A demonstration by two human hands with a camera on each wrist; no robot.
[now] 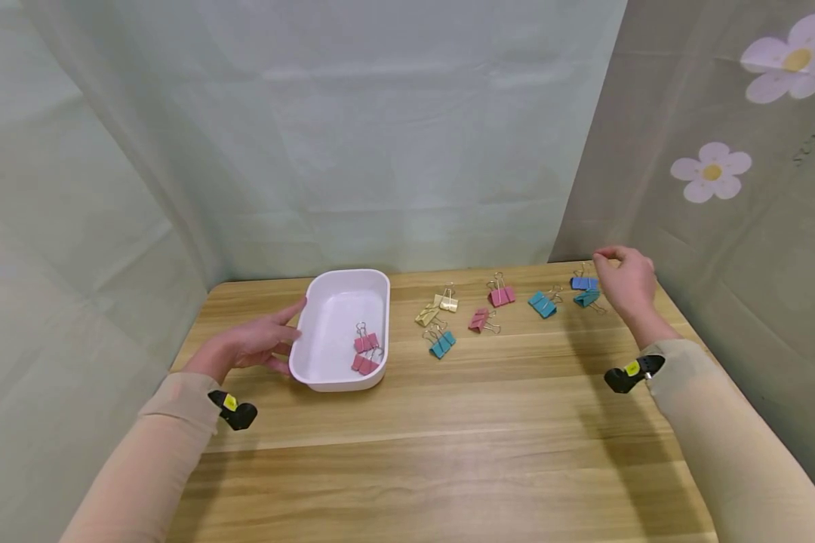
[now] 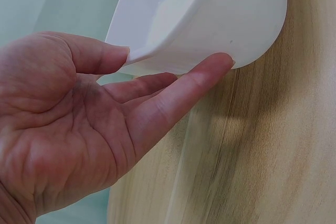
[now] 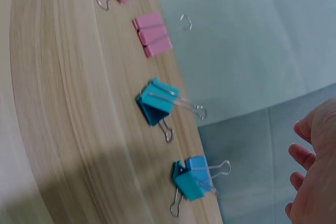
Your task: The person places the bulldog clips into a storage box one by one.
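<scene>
Beside the white plastic tray [image 1: 315, 298] that the open left hand [image 1: 251, 345] steadies, the empty, loosely curled right hand [image 1: 626, 283] hovers over a small blue metal binder clip [image 1: 583, 283], probably light and stiff, best pinched by its wire handles.

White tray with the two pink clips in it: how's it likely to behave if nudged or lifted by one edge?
The white tray looks like thin, smooth plastic, so probably light and apt to slide on the wooden table. The left hand touches its side. Lifted by one edge, it would likely tilt and the pink clips would slide.
</scene>
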